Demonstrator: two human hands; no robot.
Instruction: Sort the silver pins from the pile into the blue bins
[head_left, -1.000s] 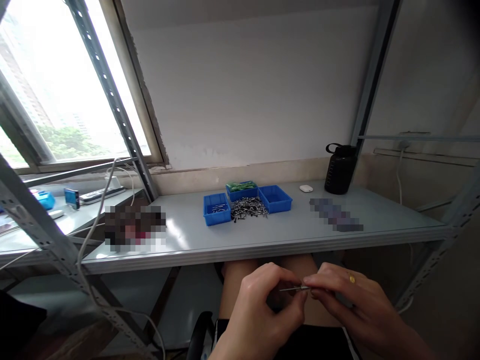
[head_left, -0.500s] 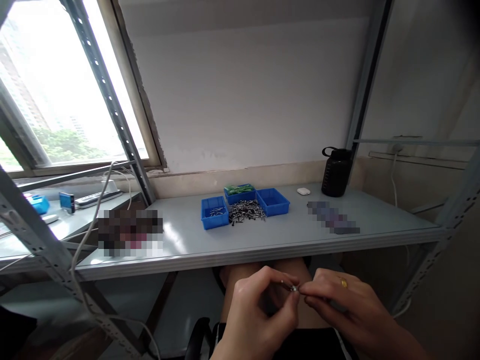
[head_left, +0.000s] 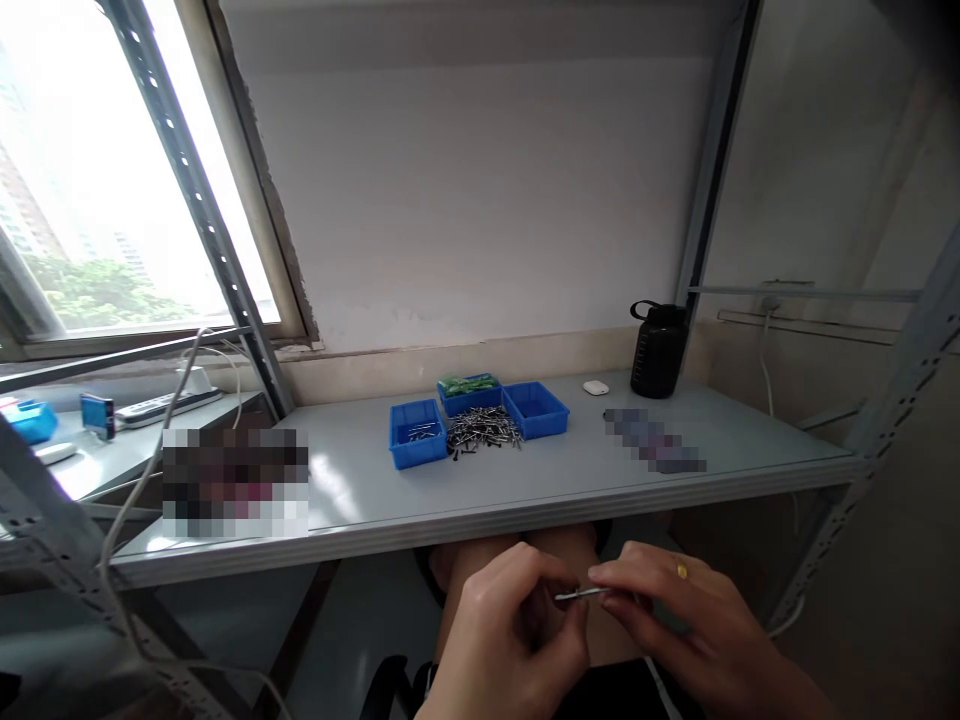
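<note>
A thin silvery metal piece (head_left: 582, 594), too small to name exactly, lies between the fingertips of both hands, above my lap and below the table edge. My left hand (head_left: 510, 620) pinches around it with thumb and index finger. From the other side, my right hand (head_left: 675, 605), with a gold ring, grips its right end. On the table beyond, a pile of thin metal pins with some dark ends (head_left: 484, 430) lies among three blue bins. The left bin (head_left: 418, 458) has a few similar pieces in it.
The rear bin (head_left: 480, 402) holds green packets; a third bin (head_left: 538, 428) stands to its right. A white case (head_left: 596, 388), a black bottle (head_left: 658, 350) and a pixelated item (head_left: 655, 440) are on the right. The table edge (head_left: 480, 528) runs just beyond my hands.
The hands have drawn slightly apart, and more of the metal piece shows between them. The view has shifted a little to the right.
</note>
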